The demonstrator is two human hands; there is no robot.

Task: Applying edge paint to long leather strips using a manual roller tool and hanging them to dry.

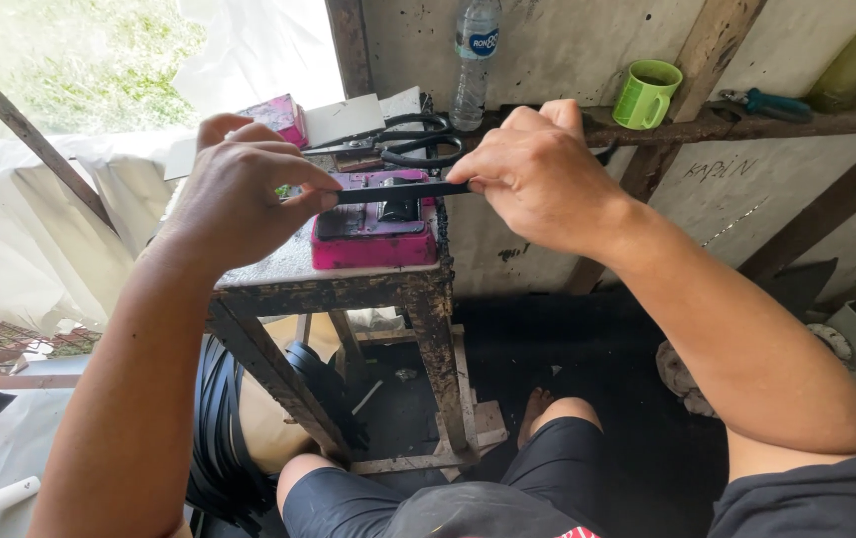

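At centre left of the frame the left hand point(239, 189) pinches one end of a single black strap point(403, 188) between thumb and bent fingers, over one worn metal stand point(348, 289) that carries one pink block-shaped device point(373, 234), with one pair of black-handled scissors point(408, 139) lying just behind it. Right of centre the right hand point(542, 174) pinches the strap's other end, holding it level across the pink device. Along the upper right wooden ledge point(746, 122) stand one clear plastic bottle point(475, 60), one green mug point(645, 95) and one teal-handled pair of pliers point(766, 102).
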